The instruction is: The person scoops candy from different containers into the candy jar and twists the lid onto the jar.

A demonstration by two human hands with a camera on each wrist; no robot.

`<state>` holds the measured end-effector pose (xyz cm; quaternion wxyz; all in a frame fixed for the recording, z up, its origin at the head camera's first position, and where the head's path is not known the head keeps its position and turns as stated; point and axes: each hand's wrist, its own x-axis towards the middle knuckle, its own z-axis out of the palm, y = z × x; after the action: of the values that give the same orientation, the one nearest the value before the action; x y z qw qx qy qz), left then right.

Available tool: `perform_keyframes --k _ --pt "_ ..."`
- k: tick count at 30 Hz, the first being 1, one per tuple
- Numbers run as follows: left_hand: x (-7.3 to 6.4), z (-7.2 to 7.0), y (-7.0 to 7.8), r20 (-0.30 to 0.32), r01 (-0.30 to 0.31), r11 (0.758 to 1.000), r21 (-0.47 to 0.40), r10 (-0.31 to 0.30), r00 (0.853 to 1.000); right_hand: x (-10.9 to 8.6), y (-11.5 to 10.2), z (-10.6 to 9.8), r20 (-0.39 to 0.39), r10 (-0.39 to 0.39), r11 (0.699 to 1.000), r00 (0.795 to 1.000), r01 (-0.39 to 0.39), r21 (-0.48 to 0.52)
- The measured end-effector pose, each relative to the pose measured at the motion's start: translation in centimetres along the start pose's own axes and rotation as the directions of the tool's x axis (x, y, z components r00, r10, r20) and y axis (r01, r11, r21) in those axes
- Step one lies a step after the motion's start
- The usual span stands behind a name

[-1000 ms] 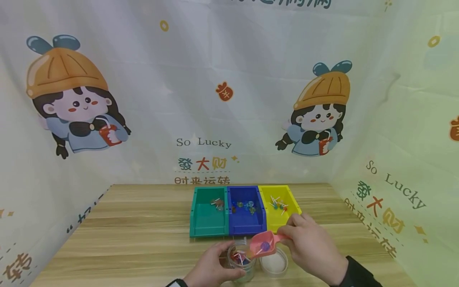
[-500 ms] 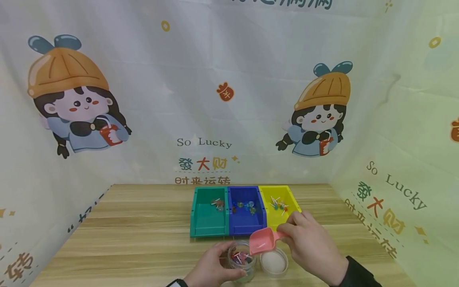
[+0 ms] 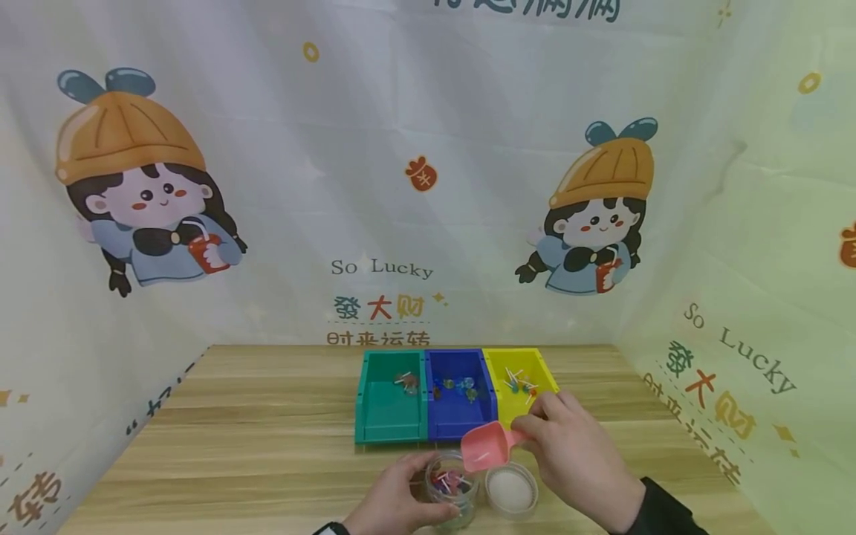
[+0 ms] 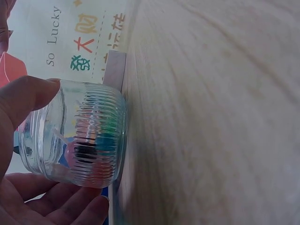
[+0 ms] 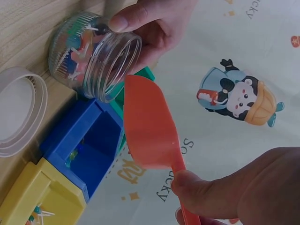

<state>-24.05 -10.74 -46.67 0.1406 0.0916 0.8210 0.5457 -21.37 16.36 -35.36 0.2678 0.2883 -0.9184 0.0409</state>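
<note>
My left hand (image 3: 397,496) grips a ribbed clear glass jar (image 4: 70,131) standing on the table, thumb on one side and fingers round the other. Inside the jar lie several small colourful lollipops (image 5: 79,54) with white sticks. My right hand (image 3: 575,457) pinches the handle of a pink scoop (image 3: 486,447) between thumb and fingers. The scoop hangs tilted just above the jar's open mouth, and nothing shows in its bowl. A round white-rimmed lid (image 3: 511,490) lies on the table to the right of the jar.
Behind the jar stand a green bin (image 3: 391,423), a blue bin (image 3: 461,425) and a yellow bin (image 3: 510,405) side by side. Small brown pieces with sticks lie in the green one, blue and amber pieces in the blue, lollipops in the yellow. A printed cloth (image 3: 468,89) surrounds the table.
A purple lollipop lay in the scoop one second ago; it has left the scoop. My right hand has raised the scoop slightly, while the left hand keeps its hold on the jar.
</note>
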Motion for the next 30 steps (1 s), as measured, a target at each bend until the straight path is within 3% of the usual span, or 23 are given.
perform_keyframes --k 11,19,30 --pt "0.13 -0.02 -0.05 -0.003 -0.026 0.999 0.026 0.026 1.000 -0.23 0.13 0.19 0.004 0.013 0.998 1.000 -0.013 0.059" --pt "0.18 0.10 -0.04 -0.001 -0.029 0.999 0.020 0.029 1.000 -0.33 0.14 0.30 -0.040 0.010 0.998 0.999 -0.008 0.064" --pt "0.13 0.23 -0.08 -0.001 0.015 1.000 -0.016 -0.015 1.000 -0.83 0.56 0.77 0.079 0.090 0.993 0.993 -0.096 0.071"
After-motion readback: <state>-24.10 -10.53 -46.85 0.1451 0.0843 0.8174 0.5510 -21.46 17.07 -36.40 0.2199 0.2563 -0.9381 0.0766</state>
